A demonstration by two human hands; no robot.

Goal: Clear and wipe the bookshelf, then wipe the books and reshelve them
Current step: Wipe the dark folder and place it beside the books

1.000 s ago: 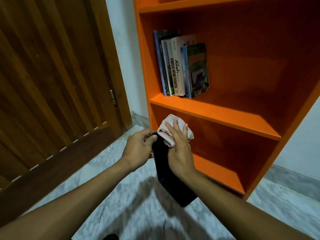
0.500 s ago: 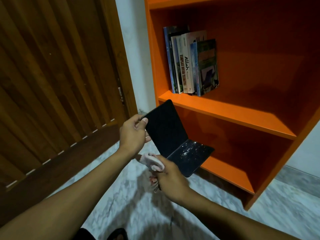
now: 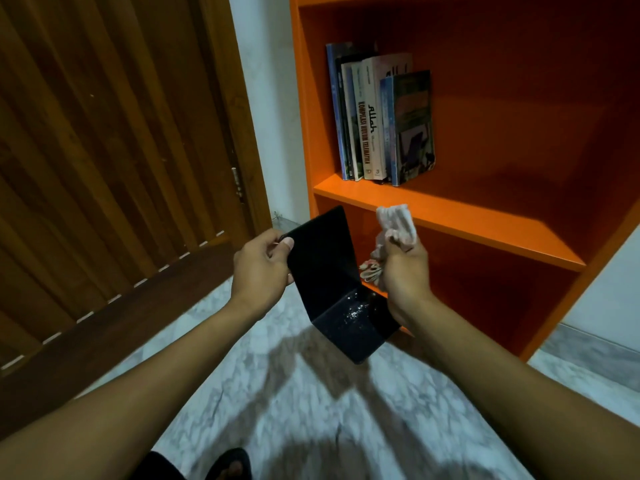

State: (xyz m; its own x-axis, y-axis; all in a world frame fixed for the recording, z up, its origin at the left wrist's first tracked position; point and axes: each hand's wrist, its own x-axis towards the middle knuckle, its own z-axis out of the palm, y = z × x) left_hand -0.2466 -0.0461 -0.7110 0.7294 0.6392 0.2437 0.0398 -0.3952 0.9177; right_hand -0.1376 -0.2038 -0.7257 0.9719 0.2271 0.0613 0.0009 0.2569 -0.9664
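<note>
left hand [image 3: 260, 268] pinching the upper left edge of a black bent plate [image 3: 332, 282], thumb on its front face, fingers behind. plate held in the air in front of the lower part of the orange shelf [image 3: 450, 216], upright panel tilted back, short lower flap angled toward the floor [image 3: 311, 410], shiny speckles on the flap. right hand [image 3: 403, 271] closed around a pale cloth [image 3: 394, 223], bunched, its top sticking up past the fingers, just right of the plate; contact between cloth and plate not clear. books [image 3: 381, 116] standing upright at the left end of the middle board. wooden door [image 3: 104, 150] on the left. marble-pattern floor below.
</note>
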